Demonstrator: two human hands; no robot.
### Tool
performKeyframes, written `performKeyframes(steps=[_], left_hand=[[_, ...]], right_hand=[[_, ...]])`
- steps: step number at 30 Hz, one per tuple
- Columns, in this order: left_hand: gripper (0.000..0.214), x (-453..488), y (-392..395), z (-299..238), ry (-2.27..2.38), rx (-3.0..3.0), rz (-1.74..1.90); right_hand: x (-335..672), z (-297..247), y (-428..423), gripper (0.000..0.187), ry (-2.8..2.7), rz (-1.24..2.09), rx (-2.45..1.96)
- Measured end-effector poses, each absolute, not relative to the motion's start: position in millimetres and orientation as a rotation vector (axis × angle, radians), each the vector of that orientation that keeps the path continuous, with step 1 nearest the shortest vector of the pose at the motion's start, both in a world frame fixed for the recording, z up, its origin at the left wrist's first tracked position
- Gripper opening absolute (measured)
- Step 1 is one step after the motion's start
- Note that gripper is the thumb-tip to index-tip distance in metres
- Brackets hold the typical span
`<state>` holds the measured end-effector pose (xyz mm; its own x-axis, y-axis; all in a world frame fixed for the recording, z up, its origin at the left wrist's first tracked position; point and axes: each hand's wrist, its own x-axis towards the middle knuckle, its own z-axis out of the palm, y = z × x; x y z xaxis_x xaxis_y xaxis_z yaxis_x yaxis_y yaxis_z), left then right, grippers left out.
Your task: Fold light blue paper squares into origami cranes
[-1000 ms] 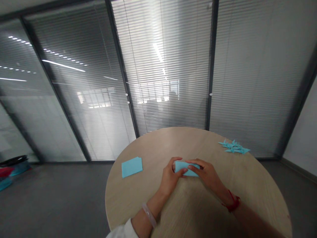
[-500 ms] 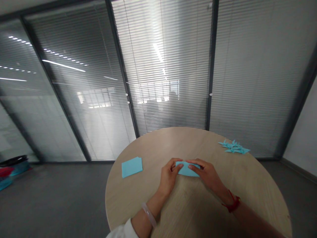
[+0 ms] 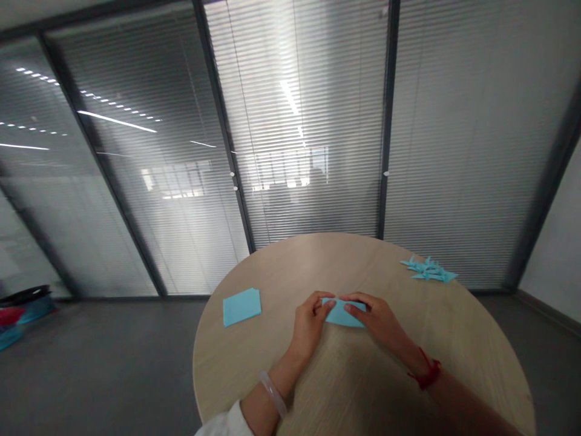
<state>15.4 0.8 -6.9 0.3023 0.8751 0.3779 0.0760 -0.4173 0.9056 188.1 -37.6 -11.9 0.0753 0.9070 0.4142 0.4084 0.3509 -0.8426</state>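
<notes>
A folded light-blue paper [image 3: 341, 315] lies on the round wooden table [image 3: 363, 387] in front of me. My left hand [image 3: 311, 321] pinches its left end with curled fingers. My right hand [image 3: 379, 318] rests on its right part, fingers bent and pressing the paper down. The paper's right edge is hidden under that hand.
A stack of flat light-blue square sheets [image 3: 242, 306] lies at the table's left. Several folded blue paper figures [image 3: 429, 269] sit at the far right edge. Glass walls with blinds stand behind the table. Coloured items [image 3: 20, 309] lie on the floor at far left.
My left thumb has drawn back from the paper's front face to its left end. The paper lies a little flatter. My right hand has barely moved.
</notes>
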Motion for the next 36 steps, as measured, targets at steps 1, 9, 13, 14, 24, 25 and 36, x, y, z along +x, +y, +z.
performKeyframes(steps=[1, 9, 13, 14, 24, 25, 36], left_hand=[[0.029, 15.0, 0.2, -6.3, 0.871, 1.76, 1.193], [0.032, 16.3, -2.0, -5.2, 0.838, 1.699, 1.088], [0.058, 17.4, -1.6, -9.8, 0.794, 1.629, 0.945], [0.06, 17.6, -1.7, -10.4, 0.793, 1.626, 0.93], [0.04, 17.1, 7.5, -6.9, 0.745, 1.389, 1.141], [0.037, 16.9, 8.2, -7.1, 0.742, 1.389, 1.131], [0.038, 15.7, 5.6, -7.9, 0.802, 1.567, 1.197]], right_hand=[[187.7, -11.5, -37.7, 0.028, -1.531, 0.585, -1.231], [187.5, -11.0, -38.4, 0.024, -1.551, 0.549, -1.26], [187.7, -10.6, -39.3, 0.025, -1.516, 0.524, -1.271], [187.5, -10.4, -39.5, 0.025, -1.508, 0.517, -1.27], [188.7, -15.6, -32.5, 0.037, -1.386, 0.734, -1.169], [188.9, -16.1, -31.9, 0.038, -1.385, 0.758, -1.161], [187.4, -18.2, -31.1, 0.04, -1.407, 0.853, -1.161]])
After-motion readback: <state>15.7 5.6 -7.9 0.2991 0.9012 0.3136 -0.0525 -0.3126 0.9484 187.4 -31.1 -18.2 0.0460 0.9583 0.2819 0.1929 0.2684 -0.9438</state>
